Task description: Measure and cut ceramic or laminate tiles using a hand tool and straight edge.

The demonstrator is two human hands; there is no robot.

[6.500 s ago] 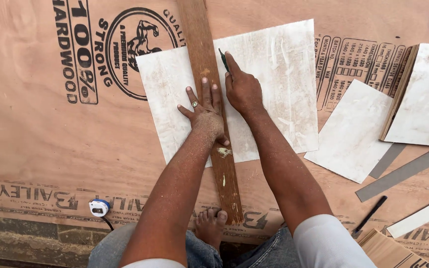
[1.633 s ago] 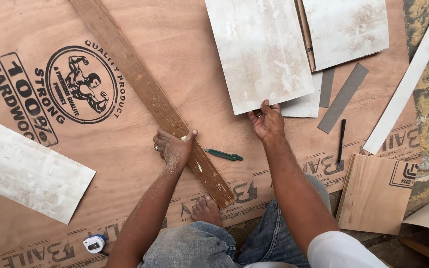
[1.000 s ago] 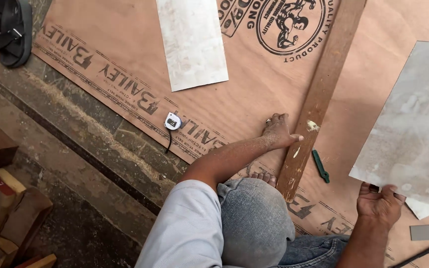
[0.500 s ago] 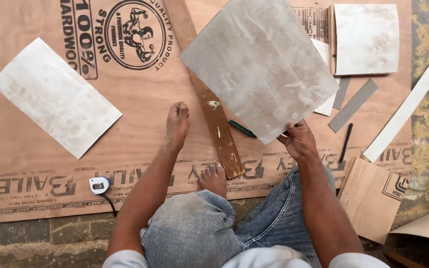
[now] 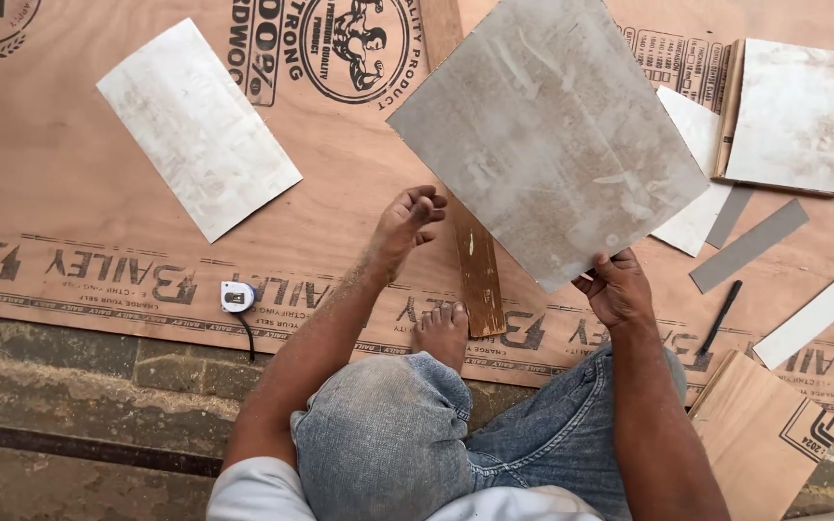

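Nearest us were our knee in dusty grey jeans (image 5: 383,434) and our bare foot (image 5: 443,331), its toes touching the near end of the wooden straightedge (image 5: 480,280). Just beyond, our right hand (image 5: 618,287) pinched the near corner of the large grey tile (image 5: 547,135), thumb on top and fingers underneath, and held it tilted up off the plywood sheet (image 5: 79,193). The tile rose away and to the left from that hand, turned corner-on like a diamond, one diagonal running from the gripped corner toward the far edge. Our left hand (image 5: 407,220) hung empty, fingers loosely curled, just left of the tile's left edge and apart from it, so it was the free hand nearer that edge. The straightedge ran straight away from us, passing beneath the lifted tile. A tape measure (image 5: 236,296) sat near left; farther left lay a white tile piece (image 5: 197,125); a pencil (image 5: 718,326) and grey strip (image 5: 749,245) lay right.
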